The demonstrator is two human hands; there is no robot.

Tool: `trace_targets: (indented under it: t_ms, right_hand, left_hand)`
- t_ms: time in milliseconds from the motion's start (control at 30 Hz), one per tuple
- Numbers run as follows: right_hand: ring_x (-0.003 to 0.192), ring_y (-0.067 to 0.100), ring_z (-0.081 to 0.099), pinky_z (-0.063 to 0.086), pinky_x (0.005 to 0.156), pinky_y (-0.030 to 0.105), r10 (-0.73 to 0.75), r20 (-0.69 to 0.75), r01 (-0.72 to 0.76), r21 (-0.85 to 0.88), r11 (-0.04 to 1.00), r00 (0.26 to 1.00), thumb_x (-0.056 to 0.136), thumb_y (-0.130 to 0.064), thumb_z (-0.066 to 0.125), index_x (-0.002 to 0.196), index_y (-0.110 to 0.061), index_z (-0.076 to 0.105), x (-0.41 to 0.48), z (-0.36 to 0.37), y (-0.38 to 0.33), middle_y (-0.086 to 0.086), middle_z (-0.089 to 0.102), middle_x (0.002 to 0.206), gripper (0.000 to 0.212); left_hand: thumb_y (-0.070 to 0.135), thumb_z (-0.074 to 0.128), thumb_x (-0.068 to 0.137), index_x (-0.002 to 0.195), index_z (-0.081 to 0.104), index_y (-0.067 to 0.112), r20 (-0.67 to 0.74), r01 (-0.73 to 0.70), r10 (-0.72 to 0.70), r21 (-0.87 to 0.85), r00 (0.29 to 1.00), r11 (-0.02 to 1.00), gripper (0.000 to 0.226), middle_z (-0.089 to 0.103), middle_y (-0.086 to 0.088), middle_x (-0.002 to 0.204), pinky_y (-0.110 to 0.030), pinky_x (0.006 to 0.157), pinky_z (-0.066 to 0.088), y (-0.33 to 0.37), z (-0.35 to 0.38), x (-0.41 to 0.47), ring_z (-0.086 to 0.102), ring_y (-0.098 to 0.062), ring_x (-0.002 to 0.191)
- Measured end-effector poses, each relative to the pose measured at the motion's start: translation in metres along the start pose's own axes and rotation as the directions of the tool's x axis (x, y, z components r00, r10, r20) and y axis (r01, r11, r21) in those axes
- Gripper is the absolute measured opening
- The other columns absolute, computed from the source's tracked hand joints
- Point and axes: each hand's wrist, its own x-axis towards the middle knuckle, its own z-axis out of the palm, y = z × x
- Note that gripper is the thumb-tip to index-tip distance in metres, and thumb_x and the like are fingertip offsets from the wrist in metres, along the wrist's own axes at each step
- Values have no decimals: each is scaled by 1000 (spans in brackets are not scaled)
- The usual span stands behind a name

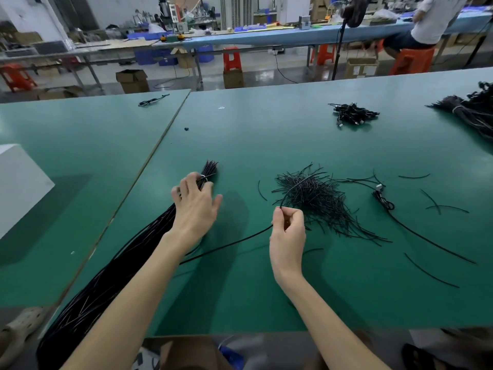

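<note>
The right hand (pixel 288 231) pinches a wire (pixel 232 243) at its fingertips. From the pinch the wire trails left under the other forearm and arcs beyond over the pile (pixel 312 193). The left hand (pixel 194 206), fingers spread, rests on the bundle (pixel 128 257)

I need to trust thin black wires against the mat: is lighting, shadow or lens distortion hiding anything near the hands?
Head view: light is even, no harsh glare on the green table; a soft shadow lies beside the left hand, hiding nothing; the wire pinched by the right hand reads sharp; the wide lens bows the table edges and darkens the corners.
</note>
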Motion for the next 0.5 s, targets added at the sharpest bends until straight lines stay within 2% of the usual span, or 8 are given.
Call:
trace_targets:
  t_ms: [33,67,100,167,200,267,367,500]
  right_hand:
    - [73,15,51,49,71,39,5,-4,-5,10,1000,1000,107,-29,52,100,-22,55,0,0,0,0,61,89,10]
    - [75,16,52,51,75,43,11,-12,-10,20,1000,1000,107,-29,52,101,-22,55,-1,-1,-1,1,61,91,9]
    - [77,17,53,52,78,45,16,-27,-15,31,999,1000,107,-29,52,102,-23,55,-1,-1,-1,1,62,93,9]
    - [80,17,55,53,81,47,29,-67,-25,56,998,997,107,-30,51,103,-24,55,-1,-2,-2,1,62,95,8]
    - [82,17,55,54,81,47,34,-82,-29,65,998,996,107,-30,51,103,-25,55,-1,-2,-1,1,62,95,8]
    - [83,18,55,54,82,47,35,-91,-28,74,997,995,107,-31,51,104,-26,55,-1,-3,0,2,61,96,7]
    - [78,15,55,54,73,41,30,-88,-22,82,996,996,107,-33,50,104,-25,55,1,-3,2,3,60,92,10]
    - [60,8,48,42,53,29,63,-2,-62,147,987,998,110,-38,43,105,-23,61,1,-2,0,-8,56,74,24]
  left_hand:
    - [44,49,105,127,63,13,37,-75,80,-116,996,990,40,47,-8,134,-43,110,28,3,-7,-5,42,-28,129]
    - [49,49,104,114,70,15,156,-83,129,-269,979,959,41,60,-3,120,-38,100,39,5,-15,-9,55,-24,118]
    - [53,49,101,104,74,17,336,-19,174,-420,926,907,44,70,3,104,-33,88,46,5,-25,-13,66,-22,103]
    - [53,53,101,96,73,21,611,73,294,-502,735,862,37,76,7,85,-22,67,49,3,-44,-24,73,-15,80]
    - [48,56,102,96,72,23,662,29,358,-498,658,867,30,76,8,81,-20,64,48,0,-50,-28,71,-13,73]
    - [41,58,104,96,75,29,665,-54,471,-545,579,836,22,71,9,74,-24,64,43,-8,-60,-32,62,-10,64]
    - [35,61,104,97,79,27,575,-18,572,-696,584,718,21,63,5,70,-30,65,42,-9,-67,-34,53,-14,63]
    - [22,61,104,89,76,16,491,22,480,-716,727,698,22,60,4,65,-29,58,40,11,-50,-35,50,-16,60]
